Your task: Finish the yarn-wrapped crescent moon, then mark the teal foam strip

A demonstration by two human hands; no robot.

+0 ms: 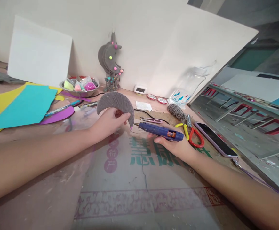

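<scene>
My left hand pinches a grey crescent wrapped in yarn, holding it up over the printed sheet. In my right hand is a blue hot glue gun, its fingers closed around the body. The gun's nozzle points left and meets or nearly meets the crescent's lower right tip, where a small pink spot shows. A thin strand hangs near that tip. Behind, a finished-looking grey moon ornament with coloured balls leans on the wall.
Scissors with red handles, yellow-handled pliers, grey yarn and a phone lie at right. A metal bowl of bagged clay and coloured sheets lie left. A glass jar and small clock stand behind.
</scene>
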